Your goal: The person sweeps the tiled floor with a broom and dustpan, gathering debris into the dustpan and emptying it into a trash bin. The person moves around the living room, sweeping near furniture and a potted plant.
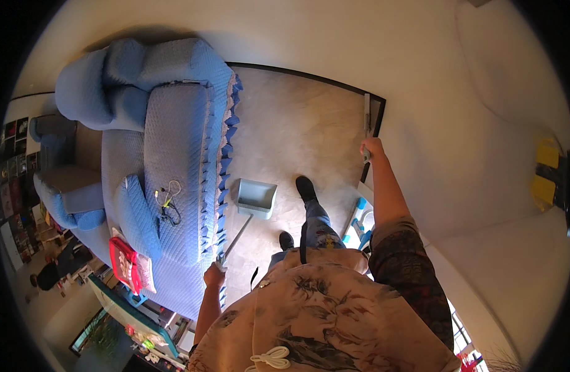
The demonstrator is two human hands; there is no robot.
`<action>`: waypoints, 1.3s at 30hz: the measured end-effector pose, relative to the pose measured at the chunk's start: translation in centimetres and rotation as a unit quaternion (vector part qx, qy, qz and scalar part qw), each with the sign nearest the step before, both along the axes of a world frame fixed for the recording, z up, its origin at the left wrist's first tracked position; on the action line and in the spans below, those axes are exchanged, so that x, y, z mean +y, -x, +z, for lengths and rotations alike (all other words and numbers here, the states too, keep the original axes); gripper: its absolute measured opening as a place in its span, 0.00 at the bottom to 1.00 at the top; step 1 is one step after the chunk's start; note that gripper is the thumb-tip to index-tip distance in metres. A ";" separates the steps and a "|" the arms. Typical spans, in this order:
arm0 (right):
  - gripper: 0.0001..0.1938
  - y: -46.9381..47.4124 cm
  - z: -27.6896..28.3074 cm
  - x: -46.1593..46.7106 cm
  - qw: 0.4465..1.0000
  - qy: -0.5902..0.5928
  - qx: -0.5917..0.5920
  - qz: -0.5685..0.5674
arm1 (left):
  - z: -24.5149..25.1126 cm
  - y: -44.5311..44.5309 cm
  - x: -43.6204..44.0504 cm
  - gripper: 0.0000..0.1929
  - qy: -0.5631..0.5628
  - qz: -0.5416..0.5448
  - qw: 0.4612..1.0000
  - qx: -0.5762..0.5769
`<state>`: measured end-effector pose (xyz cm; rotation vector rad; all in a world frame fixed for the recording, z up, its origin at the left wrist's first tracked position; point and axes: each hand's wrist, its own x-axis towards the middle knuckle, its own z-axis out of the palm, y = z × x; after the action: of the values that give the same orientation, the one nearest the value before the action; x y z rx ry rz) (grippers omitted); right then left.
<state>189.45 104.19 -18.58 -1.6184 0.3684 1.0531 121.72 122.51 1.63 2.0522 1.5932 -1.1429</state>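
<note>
My left hand (pixel 214 274) is closed around the handle of a long-handled dustpan, beside the sofa's frilled edge. The grey-blue pan of the dustpan (pixel 257 197) rests on the floor left of my feet, its ribbed edge towards me. My right hand (pixel 372 149) grips the grey handle of a long tool (pixel 367 111), probably a broom, whose far end reaches the black baseboard by the wall corner. The head of that tool is not clearly shown.
A sofa (pixel 178 139) with a blue quilted cover fills the left, bearing cables (pixel 169 204) and a red package (pixel 126 265). Black baseboard (pixel 308 78) borders the grey floor (pixel 294 125). A white and blue object (pixel 359 225) stands near my right leg. A person (pixel 47 276) is at far left.
</note>
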 end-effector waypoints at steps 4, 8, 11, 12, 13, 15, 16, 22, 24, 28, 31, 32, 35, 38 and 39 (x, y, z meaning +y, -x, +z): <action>0.05 4.2 -4.9 2.6 0.849 0.142 -0.268 0.433 | 0.0 -0.7 0.3 0.21 -0.009 0.002 1.000 -0.028; 0.10 7.7 -1.5 3.1 0.775 0.211 -0.265 0.533 | 0.3 -0.6 0.3 0.20 0.002 0.020 1.000 -0.006; 0.17 8.8 6.1 2.4 0.868 0.207 -0.143 0.427 | 0.2 -0.2 0.4 0.20 -0.014 0.016 1.000 -0.013; 0.19 9.5 8.1 2.5 0.847 0.209 -0.184 0.453 | 0.1 -0.1 0.5 0.20 -0.005 0.021 1.000 -0.004; 0.20 10.1 9.5 3.0 0.812 0.232 -0.221 0.489 | 0.0 0.0 0.5 0.20 -0.001 0.025 1.000 -0.002; 0.24 11.5 11.1 4.3 0.793 0.232 -0.260 0.500 | -0.2 0.1 0.4 0.20 -0.001 0.023 1.000 -0.002; 0.26 12.1 11.2 5.4 0.775 0.247 -0.281 0.510 | -0.2 0.1 0.4 0.20 -0.001 0.022 1.000 -0.001; 0.29 13.3 8.6 15.7 0.776 0.241 -0.251 0.526 | 0.0 -0.3 0.2 0.18 0.009 0.040 0.999 0.005; 0.28 14.0 7.7 19.5 0.771 0.233 -0.286 0.519 | 0.0 -0.4 0.1 0.18 0.003 0.033 0.999 0.003; 0.28 15.0 5.8 27.7 0.757 0.234 -0.274 0.545 | 0.1 -0.8 0.1 0.20 0.004 0.037 0.999 0.021; 0.28 15.4 4.1 32.3 0.758 0.250 -0.272 0.537 | 0.3 -0.9 0.1 0.23 0.013 0.041 0.999 0.028; 0.28 15.3 3.4 33.2 0.758 0.259 -0.266 0.537 | 0.4 -1.0 0.2 0.22 0.022 0.044 0.998 0.031; 0.28 15.9 1.4 31.4 0.744 0.276 -0.233 0.562 | 0.7 -0.9 0.1 0.20 0.017 0.032 0.999 0.020; 0.33 16.1 0.7 24.5 0.687 0.270 -0.284 0.612 | 0.7 -0.5 0.0 0.19 -0.001 0.026 1.000 0.003; 0.33 16.4 1.2 21.3 0.701 0.284 -0.272 0.595 | 0.6 -0.4 0.1 0.19 -0.013 0.016 1.000 -0.005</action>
<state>173.05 125.50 -17.43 -2.7260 -1.0335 1.3190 122.09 122.63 2.22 2.0372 1.6382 -1.1043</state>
